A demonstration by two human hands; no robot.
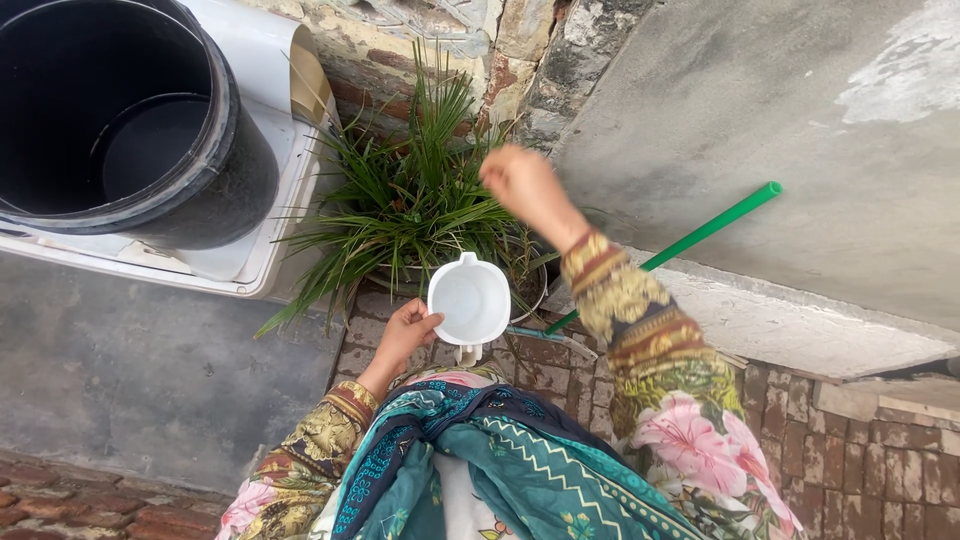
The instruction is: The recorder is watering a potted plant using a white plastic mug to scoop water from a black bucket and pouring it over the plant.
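My left hand (405,333) grips a white plastic jug (469,299) by its side, holding it upright above the brick floor with its mouth facing up. Whether it holds anything I cannot tell. Just beyond it grows a green grassy plant (410,195) in a pot (535,290) against the wall. My right hand (520,185) is raised over the plant's right side, fingers curled, with nothing visible in it. Both arms wear patterned floral sleeves.
A big black barrel (140,120) with water in it stands on a white appliance (260,200) at the upper left. A green stick (700,235) leans along the grey plastered wall (780,120) on the right. Red bricks pave the floor (860,460).
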